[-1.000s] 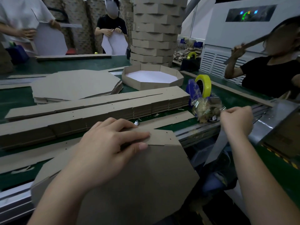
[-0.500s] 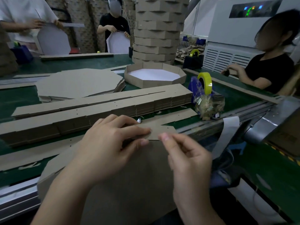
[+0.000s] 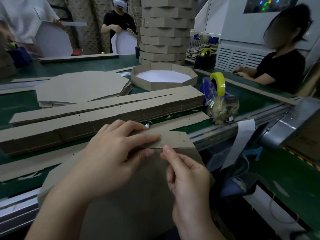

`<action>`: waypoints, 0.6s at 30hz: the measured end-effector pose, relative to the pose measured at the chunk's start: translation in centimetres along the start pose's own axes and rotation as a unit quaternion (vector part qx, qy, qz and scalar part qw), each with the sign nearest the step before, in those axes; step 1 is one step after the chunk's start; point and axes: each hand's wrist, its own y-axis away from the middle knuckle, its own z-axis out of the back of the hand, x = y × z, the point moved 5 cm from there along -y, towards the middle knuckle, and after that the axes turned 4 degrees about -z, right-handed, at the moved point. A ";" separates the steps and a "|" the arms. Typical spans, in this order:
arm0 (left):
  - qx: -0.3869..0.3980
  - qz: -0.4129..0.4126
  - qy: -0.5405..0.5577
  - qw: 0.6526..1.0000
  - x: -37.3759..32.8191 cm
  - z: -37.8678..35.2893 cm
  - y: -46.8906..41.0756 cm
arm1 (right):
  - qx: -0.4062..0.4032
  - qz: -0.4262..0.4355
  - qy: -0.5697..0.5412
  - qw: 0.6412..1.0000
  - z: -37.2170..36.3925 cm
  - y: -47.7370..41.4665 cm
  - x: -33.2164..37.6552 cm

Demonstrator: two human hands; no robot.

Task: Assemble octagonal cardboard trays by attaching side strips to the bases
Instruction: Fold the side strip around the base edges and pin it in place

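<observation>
Pressing side strip [image 3: 174, 138] onto base [image 3: 138, 196] at its 12 o'clock edge: left hand [image 3: 110, 153], fingers flat. Right hand [image 3: 188, 184] back from tape roll [image 3: 217, 84] at 2 o'clock, fingers pinched at seam; can't tell if holding tape. Taping likely next.

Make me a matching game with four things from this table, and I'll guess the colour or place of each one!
Things:
1. tape roll
2. finished tray
3. stack of flat bases
4. side strip nearest the camera

Colour or place:
A. pressed under the left hand
B. yellow
C. white inside
D. lying just left of the finished tray

Right pairs: 1-B, 2-C, 3-D, 4-A.
</observation>
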 end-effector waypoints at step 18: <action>-0.004 0.071 -0.039 0.997 -1.5 0.6 -1.0 | 0.148 -0.095 0.048 0.983 0.3 0.0 -0.3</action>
